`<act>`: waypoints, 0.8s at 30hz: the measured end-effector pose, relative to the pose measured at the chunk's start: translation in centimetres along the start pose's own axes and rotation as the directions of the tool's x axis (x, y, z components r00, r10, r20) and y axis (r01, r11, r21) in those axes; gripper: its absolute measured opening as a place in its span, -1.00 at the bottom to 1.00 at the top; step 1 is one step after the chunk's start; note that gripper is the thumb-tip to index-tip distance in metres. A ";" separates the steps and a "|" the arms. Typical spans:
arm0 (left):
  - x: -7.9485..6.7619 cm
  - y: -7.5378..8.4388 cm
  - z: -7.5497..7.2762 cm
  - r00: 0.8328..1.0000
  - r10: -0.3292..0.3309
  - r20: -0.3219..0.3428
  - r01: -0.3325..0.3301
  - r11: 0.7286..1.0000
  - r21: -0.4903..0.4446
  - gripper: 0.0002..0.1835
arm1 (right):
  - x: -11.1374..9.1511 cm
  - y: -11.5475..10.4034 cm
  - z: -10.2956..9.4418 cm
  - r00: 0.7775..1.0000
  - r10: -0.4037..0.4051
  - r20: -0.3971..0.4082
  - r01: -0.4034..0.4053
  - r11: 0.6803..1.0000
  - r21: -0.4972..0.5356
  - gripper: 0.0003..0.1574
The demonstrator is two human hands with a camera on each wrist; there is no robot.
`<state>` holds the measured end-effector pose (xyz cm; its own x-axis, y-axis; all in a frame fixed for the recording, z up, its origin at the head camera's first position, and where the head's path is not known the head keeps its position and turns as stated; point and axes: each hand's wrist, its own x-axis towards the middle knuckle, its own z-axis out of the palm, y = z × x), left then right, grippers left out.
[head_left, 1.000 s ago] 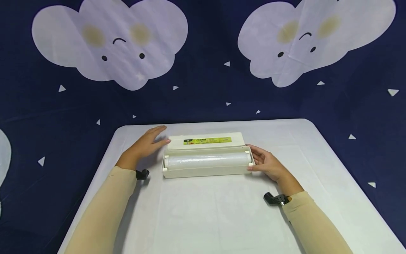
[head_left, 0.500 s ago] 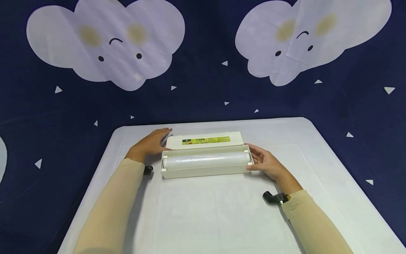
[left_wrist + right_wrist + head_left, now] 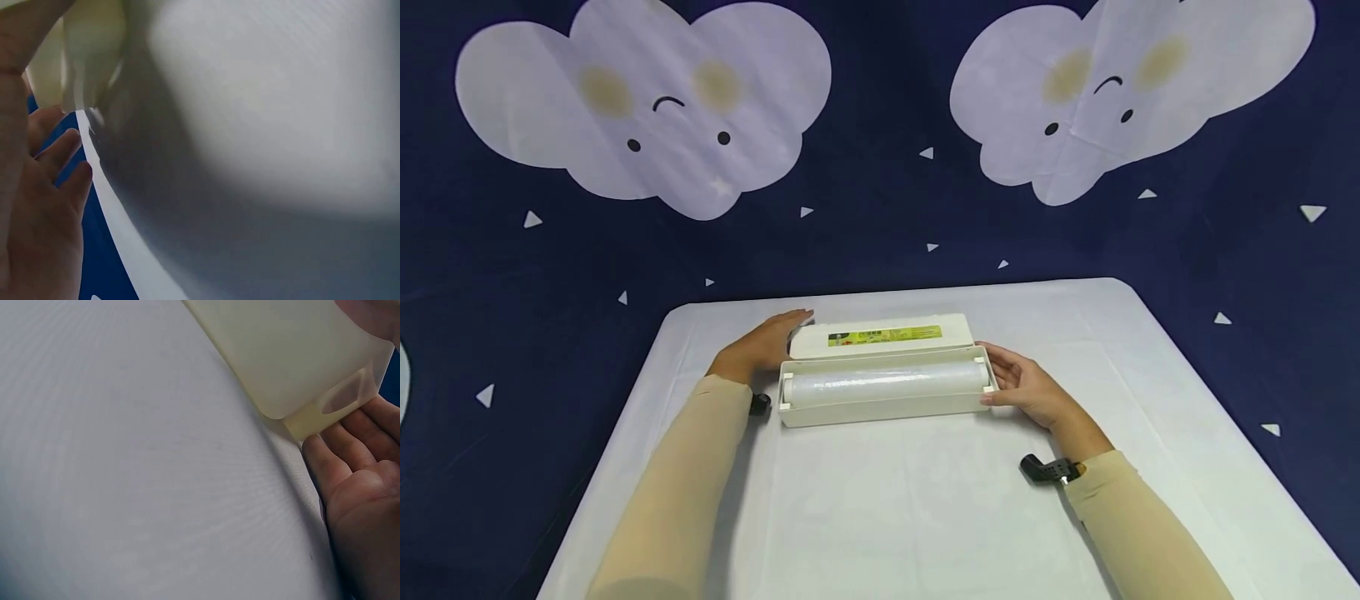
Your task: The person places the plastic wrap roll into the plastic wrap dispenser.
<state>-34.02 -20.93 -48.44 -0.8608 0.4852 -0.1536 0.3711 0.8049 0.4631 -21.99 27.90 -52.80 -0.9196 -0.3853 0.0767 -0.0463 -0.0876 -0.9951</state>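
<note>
A long, off-white box (image 3: 887,410) lies lengthwise from left to right on the white-covered table (image 3: 895,508), toward its far side, with its top open. Inside it rests a glossy, whitish roll (image 3: 887,383), running nearly from one end to the other. A matching lid (image 3: 883,347) sits just beyond the box, along its far edge, with a yellow-green label (image 3: 883,336) facing up; the print on it is too small to read. The person's right hand (image 3: 1026,390) grips the right end of the box, its thumb lying on the near wall and its other fingers reaching around to the far part of that end. In the right wrist view, those fingers meet the end of the box beside an oval opening (image 3: 342,397). The left hand (image 3: 763,340) is at the left end of the box and lid, partly hidden behind the box in the head view; in the left wrist view several fingers are spread apart, but one cannot tell whether they hold the box or the lid. Beige sleeves (image 3: 662,492) cover both forearms, and a black device (image 3: 1048,470) is strapped at the right wrist. Beyond the table is a dark blue backdrop (image 3: 865,250) printed with pale clouds (image 3: 647,100) and small white triangles (image 3: 1312,212).
</note>
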 end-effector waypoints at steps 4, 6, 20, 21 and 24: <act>0.5 0.1 0.2 1.000 0.027 -0.004 -0.027 0.999 -0.030 0.33 | -0.1 0.0 0.0 1.000 -0.002 -0.004 0.002 1.000 0.001 0.36; 0.6 0.0 0.3 0.999 0.039 -0.001 -0.039 0.998 -0.040 0.31 | -0.1 -0.1 0.0 1.000 -0.003 -0.002 0.003 1.000 -0.001 0.35; 0.3 0.1 1.2 0.998 -0.007 -0.066 -0.009 0.972 -0.234 0.24 | -0.1 0.0 -0.2 1.000 -0.011 -0.001 0.011 1.000 -0.003 0.33; 0.3 0.1 1.2 0.997 -0.001 -0.074 -0.017 0.972 -0.233 0.23 | -0.1 0.1 -0.2 1.000 -0.011 0.000 0.011 1.000 -0.004 0.33; 0.2 0.2 1.2 0.995 -0.001 -0.095 -0.024 0.965 -0.261 0.19 | -0.1 0.0 -0.1 1.000 -0.011 0.009 0.011 1.000 0.001 0.32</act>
<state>-33.72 -20.22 -49.38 -0.8904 0.4496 -0.0706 0.2877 0.6762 0.6783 -21.94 28.02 -52.84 -0.9155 -0.3926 0.0878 -0.0556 -0.0925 -0.9942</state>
